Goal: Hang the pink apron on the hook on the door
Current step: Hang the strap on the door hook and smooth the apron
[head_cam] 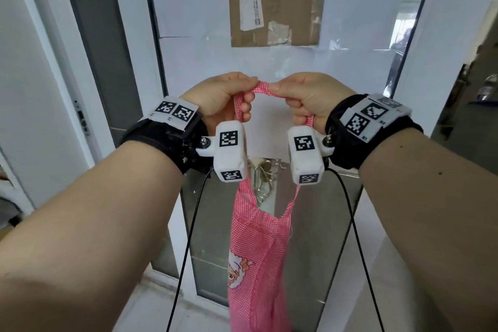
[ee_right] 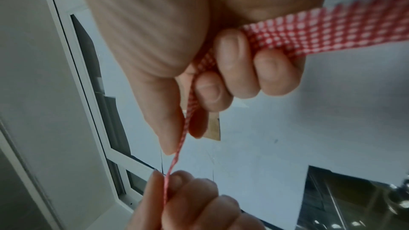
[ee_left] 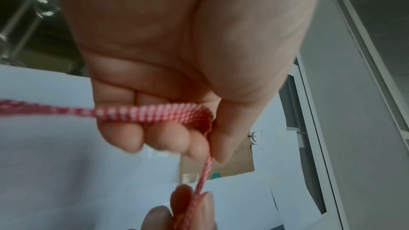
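Observation:
The pink checked apron [head_cam: 256, 250] hangs straight down in front of the door [head_cam: 194, 8]. Its neck strap [head_cam: 262, 88] stretches in a short span between my two hands at chest height. My left hand [head_cam: 244, 93] pinches the strap between thumb and curled fingers, and the left wrist view shows that left hand [ee_left: 199, 139] with the strap [ee_left: 155, 113] running through it. My right hand [head_cam: 285, 94] grips the other side, as the right wrist view shows of this right hand [ee_right: 199, 111] and the strap [ee_right: 309, 29]. A small white hook [ee_left: 255, 137] sits on the door beside the cardboard, above my hands.
A brown cardboard sheet [head_cam: 277, 0] and white paper [head_cam: 336, 67] are taped to the door. Bent metal wire pieces [head_cam: 262, 178] hang on the door behind the wrist cameras. The white door frame [head_cam: 54, 62] stands at the left, and a dim room [head_cam: 474, 89] shows at the right.

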